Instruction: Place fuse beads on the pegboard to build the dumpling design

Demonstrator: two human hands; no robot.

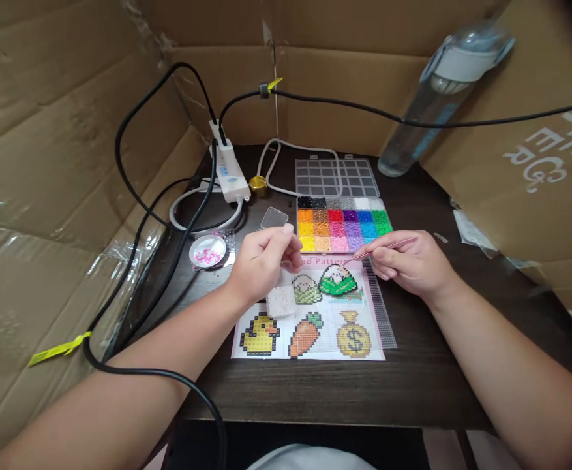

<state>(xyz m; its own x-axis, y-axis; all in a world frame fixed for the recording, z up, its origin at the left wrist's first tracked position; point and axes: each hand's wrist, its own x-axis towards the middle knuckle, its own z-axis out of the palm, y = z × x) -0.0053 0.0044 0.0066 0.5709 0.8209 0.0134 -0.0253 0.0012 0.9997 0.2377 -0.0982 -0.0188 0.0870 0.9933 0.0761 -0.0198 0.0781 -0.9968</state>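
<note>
My right hand [407, 261] pinches slim pinkish tweezers [393, 245], their tips pointing left to the top edge of a bead figure [338, 281]. That figure has a green lower part, a whitish top and a black outline, and lies on the printed bead pattern sheet [310, 333]. My left hand [266, 261] is closed, thumb against curled fingers, just above a small clear box of whitish beads [280, 300]. Whether those fingers grip the box or something smaller, I cannot tell. A duck, a carrot and a money bag are printed along the sheet's lower row.
Behind the sheet stands a compartment case of coloured beads [334, 225], its clear lid [337, 176] folded back. A white dish [208, 251] with pink beads sits left. Also there: a power strip [230, 173], black cable [119, 143], gold cup [257, 186], bottle [437, 104] and cardboard walls.
</note>
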